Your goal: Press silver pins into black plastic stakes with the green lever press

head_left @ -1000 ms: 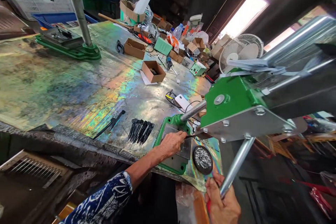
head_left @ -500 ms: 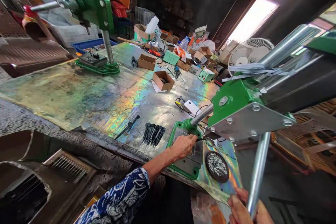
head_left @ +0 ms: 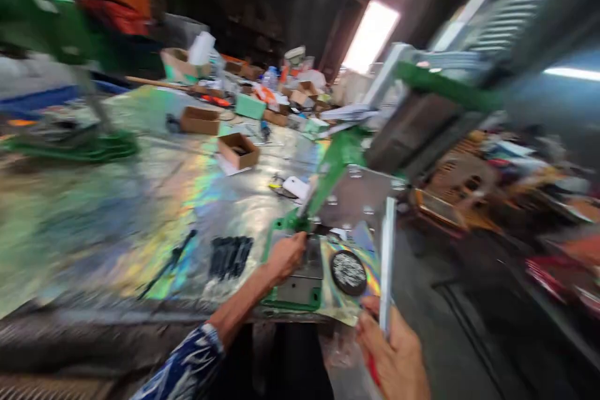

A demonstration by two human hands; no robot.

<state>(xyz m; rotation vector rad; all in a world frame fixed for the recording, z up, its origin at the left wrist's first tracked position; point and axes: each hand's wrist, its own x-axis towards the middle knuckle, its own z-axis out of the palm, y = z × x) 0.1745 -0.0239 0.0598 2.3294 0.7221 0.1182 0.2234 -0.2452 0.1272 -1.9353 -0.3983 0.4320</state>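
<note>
My left hand reaches over the green base of a hand lever press, its fingers pinched together below the press head. Motion blur hides what is between those fingertips. My right hand is wrapped round the metal press lever, low down near its red end. Beside the base, on the right, lies a dark round dish full of small silvery metal pieces. Left of the base is a row of black strips, with a few longer black pieces further left.
A second green press stands at the left of the table. An open cardboard box and a white flat object lie mid-table. Boxes and clutter crowd the far end. On the right are the floor and a brown chair.
The view has swung to the right, so the table and press sit further left, and the picture is blurred. My left hand stays at the base and my right hand stays on the lever.
</note>
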